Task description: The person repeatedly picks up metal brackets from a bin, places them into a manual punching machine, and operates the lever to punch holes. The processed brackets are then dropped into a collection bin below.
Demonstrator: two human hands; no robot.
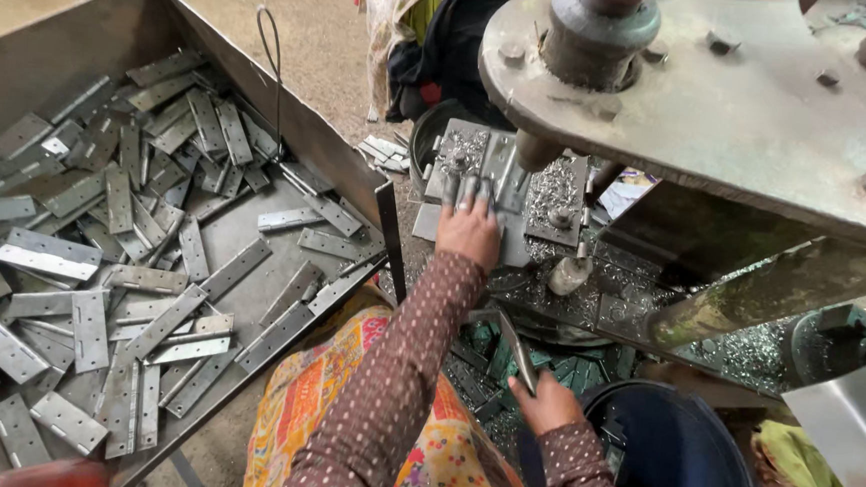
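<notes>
Operator: Fingers (469,194) of the left hand (469,231) lie flat and close together, pressing a grey metal strip (505,183) onto the press bed (516,193). From my remote view, I read them as extended, not curled around anything.

Observer: Report the field from the left edge.

Operator: At 9 o'clock I see a large sheet-metal bin (75,41) holding a loose pile of flat perforated hinge plates (102,253). A thin wire loop (269,53) rises at its far wall, toward 11 o'clock. The left forearm, in a brown dotted sleeve (395,372), runs up from 6 o'clock to the bed near centre.

Observer: And the right hand?

Operator: The right hand (543,406) sits at 5 o'clock, fingers clamped on a second narrow metal strip (517,351), which is tilted with its upper end pointing to 11 o'clock. Just beside it, lower right, is a dark blue tub (680,459).

Observer: Machine position?

Operator: The heavy press head (722,111) overhangs from 1 o'clock, with its round punch (536,152) just beside the left fingertips. Metal chips (557,186) cover the bed around the strip. I cannot tell whether the punch touches the strip.
</notes>
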